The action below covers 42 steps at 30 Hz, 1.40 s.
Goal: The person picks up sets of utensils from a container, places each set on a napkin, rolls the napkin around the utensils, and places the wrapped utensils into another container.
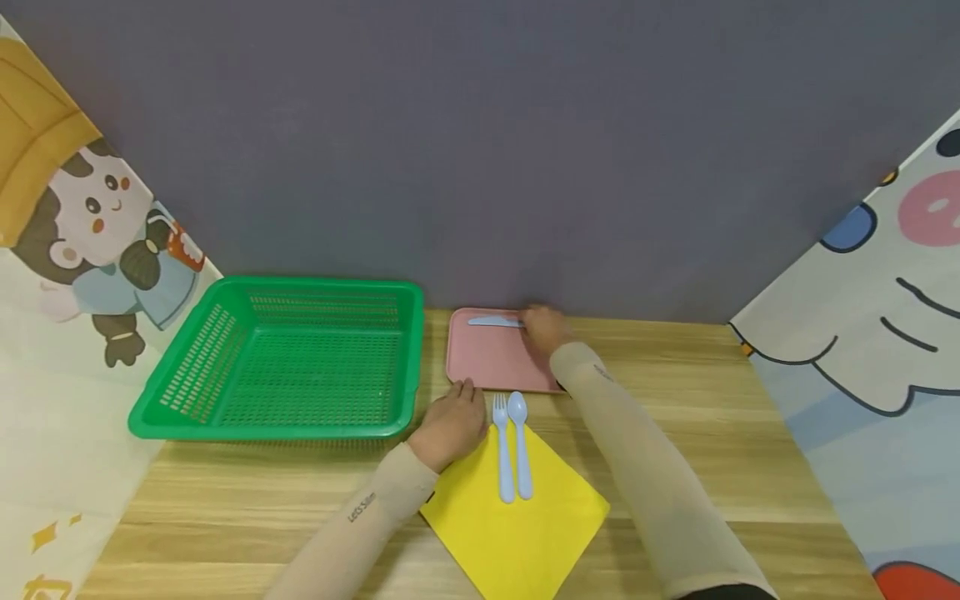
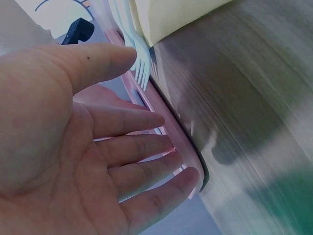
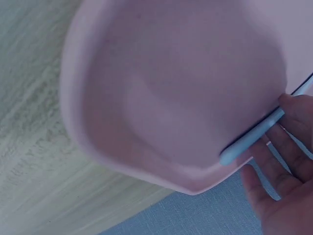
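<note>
A pink tray (image 1: 495,358) lies against the dark panel. Along its far edge is a light blue plastic knife (image 1: 493,321). My right hand (image 1: 546,327) reaches over the tray's far right corner, pinching the knife's handle (image 3: 252,140) between thumb and fingers. At the tray's near left corner is my left hand (image 1: 453,421), its fingers (image 2: 142,147) extended at the rim and nothing held; whether they touch it I cannot tell. A light blue fork (image 1: 504,454) and spoon (image 1: 522,458) lie side by side on a folded yellow napkin (image 1: 540,542), heads towards the tray.
To the left stands a green plastic basket (image 1: 270,431) with perforated walls, close beside the tray and my left hand. A dark grey panel (image 1: 480,167) rises behind the wooden tabletop (image 1: 675,375). Cartoon-printed panels (image 1: 885,333) flank both sides.
</note>
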Available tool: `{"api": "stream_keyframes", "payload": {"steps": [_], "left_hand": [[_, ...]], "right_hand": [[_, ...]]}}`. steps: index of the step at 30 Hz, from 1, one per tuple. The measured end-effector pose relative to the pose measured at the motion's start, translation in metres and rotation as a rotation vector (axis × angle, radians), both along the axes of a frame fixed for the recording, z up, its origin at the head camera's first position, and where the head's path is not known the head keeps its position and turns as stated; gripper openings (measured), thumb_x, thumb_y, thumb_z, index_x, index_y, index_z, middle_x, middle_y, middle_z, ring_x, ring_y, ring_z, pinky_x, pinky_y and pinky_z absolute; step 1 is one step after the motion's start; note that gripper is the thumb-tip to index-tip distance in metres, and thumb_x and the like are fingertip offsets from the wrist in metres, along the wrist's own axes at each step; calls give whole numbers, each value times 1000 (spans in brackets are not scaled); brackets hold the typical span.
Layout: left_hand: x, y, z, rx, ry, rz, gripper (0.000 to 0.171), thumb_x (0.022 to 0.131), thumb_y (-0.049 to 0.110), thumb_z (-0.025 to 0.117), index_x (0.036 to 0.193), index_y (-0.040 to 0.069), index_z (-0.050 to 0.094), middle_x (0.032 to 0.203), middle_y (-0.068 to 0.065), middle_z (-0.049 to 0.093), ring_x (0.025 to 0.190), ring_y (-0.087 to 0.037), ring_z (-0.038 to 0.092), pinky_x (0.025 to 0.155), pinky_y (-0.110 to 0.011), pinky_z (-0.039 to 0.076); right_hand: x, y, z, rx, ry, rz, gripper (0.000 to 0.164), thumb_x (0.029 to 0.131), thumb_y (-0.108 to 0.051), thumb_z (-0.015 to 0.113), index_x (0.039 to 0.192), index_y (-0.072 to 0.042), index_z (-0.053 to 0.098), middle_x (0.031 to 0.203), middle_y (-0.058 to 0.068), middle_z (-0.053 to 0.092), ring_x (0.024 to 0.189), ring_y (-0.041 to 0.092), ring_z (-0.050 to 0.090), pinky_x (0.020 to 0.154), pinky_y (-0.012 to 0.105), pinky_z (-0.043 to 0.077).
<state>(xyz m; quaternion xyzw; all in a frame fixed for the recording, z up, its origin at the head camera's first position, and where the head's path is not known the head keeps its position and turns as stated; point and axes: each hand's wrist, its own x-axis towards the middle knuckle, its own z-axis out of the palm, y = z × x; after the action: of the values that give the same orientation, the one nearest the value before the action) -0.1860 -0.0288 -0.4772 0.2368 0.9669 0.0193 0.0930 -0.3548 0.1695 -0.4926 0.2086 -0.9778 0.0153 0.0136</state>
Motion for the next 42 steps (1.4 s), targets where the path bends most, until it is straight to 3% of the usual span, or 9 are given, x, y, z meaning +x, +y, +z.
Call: {"api": "stream_keyframes", "payload": {"steps": [14,22,27,31,37,42], "left_hand": [[0,0,3,29,-1,-8,57,103,32,56,143,-7,47,148,-26,44,137,-36,42,108,-43,41],[6,-1,4,67,110,-63,54,100,31,61,138,-5,53,142,-28,49,131,-38,49,102,-44,47],[18,-2,4,97,177,-119,44,97,32,64,127,1,59,116,-17,60,108,-29,59,80,-36,57],[31,-5,8,148,211,-158,32,95,30,68,112,4,64,90,-7,58,82,-21,58,61,-31,53],[52,-14,12,169,234,-209,34,91,31,73,108,2,66,95,-6,62,86,-21,61,66,-32,55],[70,-21,9,180,241,-242,36,89,31,76,109,3,67,105,-10,64,94,-25,63,73,-35,57]], "right_hand": [[0,3,0,49,16,32,17,97,-9,62,111,-7,72,103,13,66,97,34,65,83,50,55],[14,16,16,14,62,150,12,93,-10,68,102,-1,69,93,14,64,86,31,66,75,43,57],[36,23,27,2,118,235,8,93,-4,69,97,2,66,86,15,63,78,29,66,68,36,58],[60,30,37,-32,141,257,8,92,-5,71,89,0,66,79,11,60,70,22,62,61,31,56],[103,39,46,-92,202,245,19,88,-6,73,76,-4,59,66,4,48,57,15,49,50,29,47],[144,37,49,-187,209,147,26,84,-7,77,72,-7,54,64,2,44,53,13,43,46,27,42]]}}
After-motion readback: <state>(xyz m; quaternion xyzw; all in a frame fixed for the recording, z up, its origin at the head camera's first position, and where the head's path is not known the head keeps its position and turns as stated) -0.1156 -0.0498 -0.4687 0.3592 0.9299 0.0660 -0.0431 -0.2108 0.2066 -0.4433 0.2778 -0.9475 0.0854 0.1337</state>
